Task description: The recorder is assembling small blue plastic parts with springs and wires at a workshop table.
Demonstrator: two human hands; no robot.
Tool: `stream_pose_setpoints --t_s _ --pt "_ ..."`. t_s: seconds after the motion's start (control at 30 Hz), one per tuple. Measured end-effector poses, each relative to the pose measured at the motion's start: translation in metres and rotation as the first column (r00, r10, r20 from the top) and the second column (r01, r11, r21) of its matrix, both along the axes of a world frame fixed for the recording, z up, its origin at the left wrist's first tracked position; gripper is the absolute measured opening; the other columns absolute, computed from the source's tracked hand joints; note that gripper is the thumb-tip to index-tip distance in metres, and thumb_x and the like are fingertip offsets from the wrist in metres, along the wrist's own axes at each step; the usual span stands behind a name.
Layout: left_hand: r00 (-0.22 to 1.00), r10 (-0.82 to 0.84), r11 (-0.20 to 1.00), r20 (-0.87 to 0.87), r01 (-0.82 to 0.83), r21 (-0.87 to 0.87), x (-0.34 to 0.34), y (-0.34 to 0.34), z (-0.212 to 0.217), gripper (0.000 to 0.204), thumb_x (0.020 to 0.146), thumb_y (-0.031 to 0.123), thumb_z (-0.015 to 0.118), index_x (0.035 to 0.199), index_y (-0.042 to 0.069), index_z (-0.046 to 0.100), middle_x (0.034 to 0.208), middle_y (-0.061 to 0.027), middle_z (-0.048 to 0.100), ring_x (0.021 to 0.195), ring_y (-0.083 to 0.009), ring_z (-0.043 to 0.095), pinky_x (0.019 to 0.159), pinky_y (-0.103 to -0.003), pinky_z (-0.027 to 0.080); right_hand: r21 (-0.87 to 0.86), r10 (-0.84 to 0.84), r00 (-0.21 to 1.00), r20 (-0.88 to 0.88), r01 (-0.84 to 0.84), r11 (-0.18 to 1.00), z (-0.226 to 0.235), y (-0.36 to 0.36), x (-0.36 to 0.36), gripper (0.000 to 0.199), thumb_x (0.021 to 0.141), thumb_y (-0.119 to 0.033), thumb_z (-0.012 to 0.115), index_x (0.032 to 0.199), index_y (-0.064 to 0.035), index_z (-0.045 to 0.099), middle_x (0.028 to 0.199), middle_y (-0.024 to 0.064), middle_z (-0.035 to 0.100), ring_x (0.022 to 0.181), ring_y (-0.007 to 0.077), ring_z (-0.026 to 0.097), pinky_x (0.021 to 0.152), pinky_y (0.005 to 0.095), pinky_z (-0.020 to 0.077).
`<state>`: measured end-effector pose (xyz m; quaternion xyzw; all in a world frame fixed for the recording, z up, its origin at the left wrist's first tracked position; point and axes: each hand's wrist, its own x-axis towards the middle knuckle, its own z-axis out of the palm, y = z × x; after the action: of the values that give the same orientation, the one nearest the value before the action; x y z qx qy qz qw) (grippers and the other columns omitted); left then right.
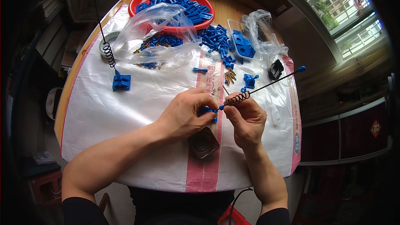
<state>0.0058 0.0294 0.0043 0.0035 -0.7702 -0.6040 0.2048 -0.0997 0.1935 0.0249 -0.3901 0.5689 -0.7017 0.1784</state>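
My left hand (183,110) is closed around a small blue plastic block (214,118), mostly hidden by the fingers. In my right hand (248,123), thumb and fingers pinch a black spring rod (238,98) near its coiled end. The rod slants up to the right and ends in a blue knob (302,68). A small blue connector (221,107) sits between both hands, where rod and block meet. Beside the right fingers a thin metal shaft (225,89) sticks up; its lower part is hidden. Below the hands lies a dark square block (203,143) with a round recess.
At the far side stand a red basin (137,1) of blue parts and a clear tray (255,56). A plastic bag (166,14) partly covers small pieces. Brass screws (230,76) lie ahead. A similar spring rod (108,54) stands upright on its blue base (121,83) at left.
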Motion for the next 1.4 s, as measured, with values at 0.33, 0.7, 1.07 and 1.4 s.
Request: stream_pose_setpoints --t_s 0.33,0.7,1.07,1.4 --pt "1.0 0.004 0.997 -0.002 -0.004 -0.082 0.002 -0.003 0.0 0.019 0.083 0.004 0.078 0.1 0.0 0.07 0.098 -0.0117 0.066 0.088 -0.021 0.067 0.078 -0.033 0.053 0.021 -0.072 0.981 -0.182 0.078 0.997 0.002 -0.001 0.001 0.022 0.089 0.003 0.076 0.109 0.0032 0.067 0.103 0.0077 0.067 0.091 0.013 0.063 0.083 0.0269 0.0505" --pt "0.999 0.0 0.985 -0.042 -0.007 -0.17 -0.001 -0.005 -0.006 0.019 0.08 0.008 0.078 0.097 0.003 0.07 0.094 -0.01 0.067 0.091 -0.0273 0.065 0.08 -0.037 0.053 0.021 -0.074 0.982 -0.175 0.079 0.997 0.006 -0.001 0.006 0.022 0.088 0.006 0.076 0.108 0.0027 0.066 0.101 0.0083 0.065 0.093 0.0139 0.062 0.085 0.0277 0.0492" --pt "0.991 0.03 0.986 -0.132 -0.05 -0.157 -0.002 -0.002 -0.006 0.017 0.078 0.014 0.078 0.09 0.006 0.07 0.091 -0.0127 0.065 0.092 -0.0324 0.064 0.083 -0.042 0.052 -0.011 -0.067 0.959 -0.276 0.066 0.998 0.004 -0.001 0.002 0.025 0.086 0.007 0.077 0.108 0.0018 0.064 0.105 0.0104 0.065 0.091 0.0145 0.064 0.082 0.0265 0.0512" --pt "0.994 0.018 0.99 -0.106 -0.033 -0.14 -0.002 -0.003 -0.007 0.014 0.078 0.011 0.078 0.089 0.006 0.072 0.091 -0.0111 0.065 0.091 -0.0312 0.064 0.082 -0.041 0.052 0.019 -0.058 0.97 -0.234 0.064 0.998 0.003 0.002 0.002 0.021 0.089 0.006 0.074 0.107 0.002 0.064 0.107 0.0111 0.065 0.097 0.0151 0.062 0.087 0.0281 0.05"
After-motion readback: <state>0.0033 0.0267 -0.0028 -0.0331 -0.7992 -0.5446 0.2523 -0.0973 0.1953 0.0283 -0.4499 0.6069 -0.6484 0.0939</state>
